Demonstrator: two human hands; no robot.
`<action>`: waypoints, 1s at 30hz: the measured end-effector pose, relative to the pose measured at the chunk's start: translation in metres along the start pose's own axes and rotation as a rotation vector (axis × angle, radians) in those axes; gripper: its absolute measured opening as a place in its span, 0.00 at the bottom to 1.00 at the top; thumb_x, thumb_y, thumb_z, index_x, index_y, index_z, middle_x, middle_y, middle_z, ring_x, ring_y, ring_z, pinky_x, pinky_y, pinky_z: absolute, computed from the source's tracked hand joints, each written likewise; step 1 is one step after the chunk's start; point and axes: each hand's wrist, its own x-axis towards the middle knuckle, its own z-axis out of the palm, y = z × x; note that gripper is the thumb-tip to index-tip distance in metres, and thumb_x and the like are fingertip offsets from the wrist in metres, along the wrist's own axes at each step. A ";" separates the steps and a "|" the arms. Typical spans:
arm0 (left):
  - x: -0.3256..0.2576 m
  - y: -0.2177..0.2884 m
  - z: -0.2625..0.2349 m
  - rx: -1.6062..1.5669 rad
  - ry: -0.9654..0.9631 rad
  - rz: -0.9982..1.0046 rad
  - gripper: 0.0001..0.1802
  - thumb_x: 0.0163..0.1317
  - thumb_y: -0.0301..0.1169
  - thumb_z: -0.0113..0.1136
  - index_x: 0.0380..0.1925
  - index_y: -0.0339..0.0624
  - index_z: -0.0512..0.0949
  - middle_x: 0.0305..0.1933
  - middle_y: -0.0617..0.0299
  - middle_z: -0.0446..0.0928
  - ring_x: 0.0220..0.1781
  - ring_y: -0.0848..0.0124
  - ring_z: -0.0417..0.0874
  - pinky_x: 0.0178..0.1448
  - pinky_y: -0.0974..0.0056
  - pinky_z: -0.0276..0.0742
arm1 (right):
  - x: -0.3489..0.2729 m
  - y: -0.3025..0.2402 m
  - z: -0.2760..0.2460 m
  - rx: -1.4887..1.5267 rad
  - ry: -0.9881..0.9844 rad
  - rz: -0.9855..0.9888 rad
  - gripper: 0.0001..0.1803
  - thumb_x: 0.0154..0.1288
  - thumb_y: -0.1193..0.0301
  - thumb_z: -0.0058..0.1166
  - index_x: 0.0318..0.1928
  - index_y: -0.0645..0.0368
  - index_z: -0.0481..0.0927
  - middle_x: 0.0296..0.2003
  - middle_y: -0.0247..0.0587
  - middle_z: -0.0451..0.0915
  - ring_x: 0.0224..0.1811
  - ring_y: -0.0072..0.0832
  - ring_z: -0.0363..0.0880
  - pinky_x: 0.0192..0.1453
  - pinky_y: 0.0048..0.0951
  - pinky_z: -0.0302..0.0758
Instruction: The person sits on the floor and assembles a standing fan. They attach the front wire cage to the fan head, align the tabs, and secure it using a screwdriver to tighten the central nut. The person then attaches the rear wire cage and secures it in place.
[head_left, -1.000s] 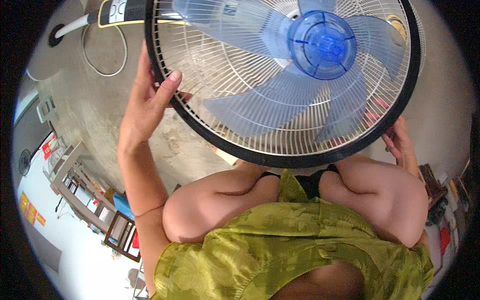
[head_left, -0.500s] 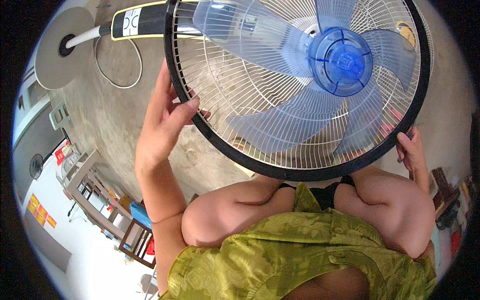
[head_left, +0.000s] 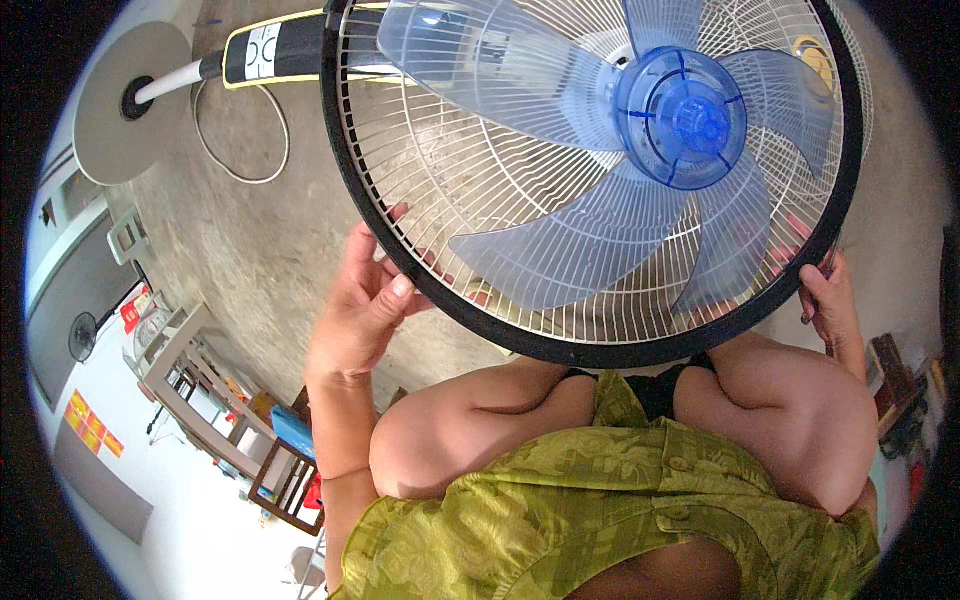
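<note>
A stand fan lies on its side in front of me, its round wire guard [head_left: 560, 318] raised toward me. Inside the guard are translucent blue-grey blades [head_left: 580, 240] around a clear blue hub cap [head_left: 682, 118]. A black ring [head_left: 590, 352] runs around the guard's edge. My left hand [head_left: 355, 310] is at the ring's lower left, thumb by its outer edge and fingertips behind the wires. At the lower right my right hand [head_left: 832, 305] grips the ring, thumb in front and fingers behind the guard.
The fan's black pole housing [head_left: 290, 50] leads left to its round grey base [head_left: 115, 110], beside a looped cord [head_left: 285, 130]. Concrete floor [head_left: 235, 240] lies beneath. To the left stand a table [head_left: 190, 370] and a wooden chair [head_left: 285, 490]. Dark clutter [head_left: 900, 400] sits at right.
My left hand has slid down along the black ring toward its lower left. My right hand stays at the lower right, and the fan has shifted only slightly.
</note>
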 end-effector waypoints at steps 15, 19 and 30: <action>0.003 -0.016 0.002 -0.163 -0.120 -0.071 0.51 0.49 0.33 0.75 0.68 0.44 0.51 0.59 0.53 0.69 0.58 0.58 0.75 0.63 0.52 0.71 | 0.003 0.014 -0.016 -0.118 -0.010 0.049 0.43 0.55 0.54 0.66 0.65 0.64 0.65 0.41 0.45 0.84 0.09 0.13 0.60 0.12 0.14 0.58; 0.012 -0.016 0.001 -0.084 -0.256 -0.088 0.59 0.51 0.26 0.72 0.74 0.45 0.38 0.66 0.49 0.65 0.60 0.62 0.73 0.63 0.59 0.71 | 0.001 0.008 -0.009 -0.118 0.005 0.036 0.43 0.56 0.55 0.65 0.66 0.64 0.64 0.42 0.45 0.84 0.09 0.12 0.60 0.12 0.14 0.59; 0.018 -0.022 -0.001 0.057 -0.342 -0.045 0.58 0.51 0.15 0.64 0.74 0.46 0.36 0.68 0.42 0.62 0.53 0.64 0.78 0.61 0.60 0.73 | -0.002 0.004 -0.004 -0.060 0.033 0.030 0.28 0.56 0.62 0.65 0.54 0.63 0.73 0.22 0.26 0.71 0.10 0.14 0.61 0.12 0.17 0.60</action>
